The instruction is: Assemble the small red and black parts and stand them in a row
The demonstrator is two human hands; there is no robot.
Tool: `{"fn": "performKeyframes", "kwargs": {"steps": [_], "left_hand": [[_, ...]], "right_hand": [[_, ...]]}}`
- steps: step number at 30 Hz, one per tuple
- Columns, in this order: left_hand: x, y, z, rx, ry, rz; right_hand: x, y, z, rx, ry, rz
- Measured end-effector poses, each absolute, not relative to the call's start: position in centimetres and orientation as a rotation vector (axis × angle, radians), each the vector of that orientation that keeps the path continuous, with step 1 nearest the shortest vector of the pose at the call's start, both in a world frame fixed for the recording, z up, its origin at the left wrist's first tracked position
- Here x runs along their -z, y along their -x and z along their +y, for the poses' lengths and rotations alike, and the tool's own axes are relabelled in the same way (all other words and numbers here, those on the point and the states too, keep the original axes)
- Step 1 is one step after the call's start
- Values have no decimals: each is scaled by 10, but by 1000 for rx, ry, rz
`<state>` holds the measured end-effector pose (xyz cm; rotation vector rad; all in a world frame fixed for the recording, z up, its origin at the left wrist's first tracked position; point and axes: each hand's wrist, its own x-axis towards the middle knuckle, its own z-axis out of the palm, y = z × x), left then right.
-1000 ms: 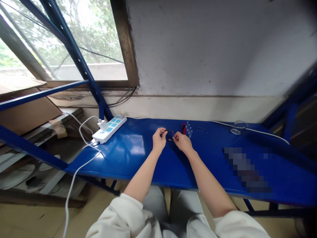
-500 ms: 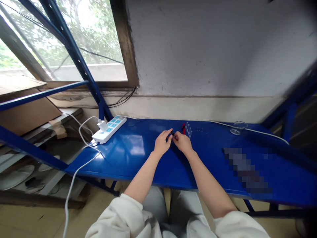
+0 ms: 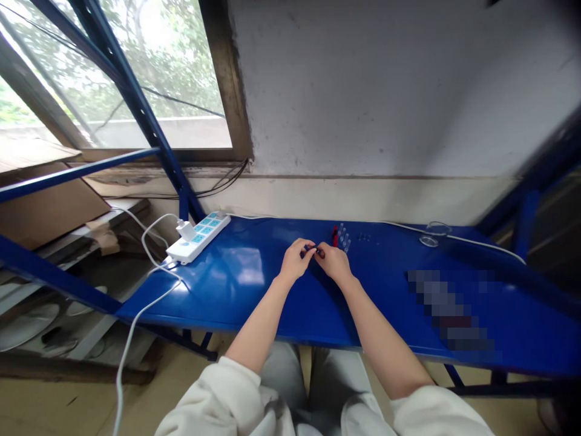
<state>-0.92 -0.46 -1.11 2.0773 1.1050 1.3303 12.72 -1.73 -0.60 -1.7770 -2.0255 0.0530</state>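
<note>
Over the middle of the blue table [image 3: 218, 306], my left hand [image 3: 297, 259] and my right hand [image 3: 333, 260] meet fingertip to fingertip. Between them is a small dark piece [image 3: 316, 249], too small and covered to name. The left thumb and fingers curl round its left side; the right fingers are bunched against its right side. Just beyond my right hand lie small red pieces [image 3: 335, 236], and beside them stand several clear little tubes [image 3: 344, 237]. Tiny clear bits [image 3: 364, 237] lie further right.
A white power strip [image 3: 200, 237] with a plugged-in adapter [image 3: 185, 229] lies at the table's left end, its white cable [image 3: 131, 336] hanging over the edge. A clear round item [image 3: 429, 240] sits at the back right. A pixelated dark item [image 3: 447, 309] lies at right.
My left fingers have curled in from a straighter pose and closed nearer the dark piece. The right hand stays almost in place. The view has shifted slightly.
</note>
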Motion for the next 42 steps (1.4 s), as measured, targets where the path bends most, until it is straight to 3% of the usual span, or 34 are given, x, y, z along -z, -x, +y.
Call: {"fn": "performKeyframes", "kwargs": {"steps": [9, 17, 20, 29, 36, 42], "left_hand": [[15, 6, -2, -1319, -2002, 1173], [-18, 22, 25, -766, -2273, 1262], [-27, 40, 45, -718, -2322, 1367], [0, 85, 61, -548, -2109, 1870], [11, 84, 54, -569, -2008, 1995], [12, 84, 51, -573, -1904, 2057]], "right_hand": [[1, -122, -21, -113, 1674, -1947], [6, -121, -19, -166, 1667, -1994], [9, -121, -18, -184, 1622, -1999], [10, -122, -19, -220, 1529, -2010], [2, -118, -23, -105, 1448, -1849], [-24, -144, -16, 271, 1460, -1569]]}}
